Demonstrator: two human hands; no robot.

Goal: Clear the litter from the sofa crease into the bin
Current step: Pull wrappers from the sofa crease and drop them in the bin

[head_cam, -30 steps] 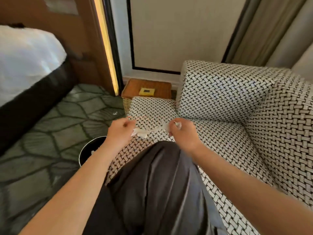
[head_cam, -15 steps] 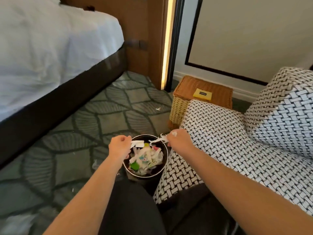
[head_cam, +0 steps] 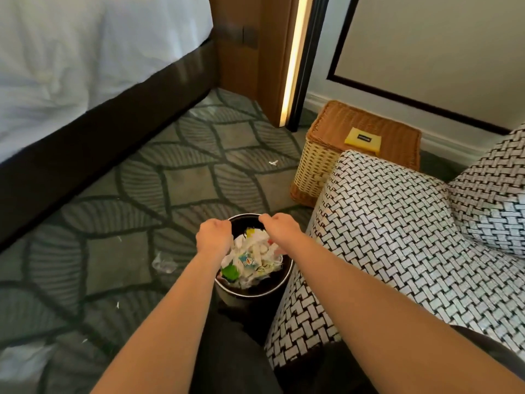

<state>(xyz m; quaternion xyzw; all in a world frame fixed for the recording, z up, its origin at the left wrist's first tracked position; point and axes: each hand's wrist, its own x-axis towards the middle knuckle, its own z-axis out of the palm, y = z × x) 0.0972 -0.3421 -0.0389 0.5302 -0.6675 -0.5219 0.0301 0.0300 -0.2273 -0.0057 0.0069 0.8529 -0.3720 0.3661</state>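
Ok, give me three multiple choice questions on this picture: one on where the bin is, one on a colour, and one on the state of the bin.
1. Where does the bin stand?
A. On the carpet beside the sofa
B. On a table
C. On a chair

2. What colour is the card on the wicker basket?
A. Red
B. Yellow
C. Blue

3. How is the bin?
A. Empty
B. Tipped on its side
C. Upright, piled with litter

Answers:
1 A, its base sits on the patterned carpet by the sofa's arm.
2 B, the card lying on the lid is yellow.
3 C, its mouth faces up and crumpled paper fills it nearly to the rim.
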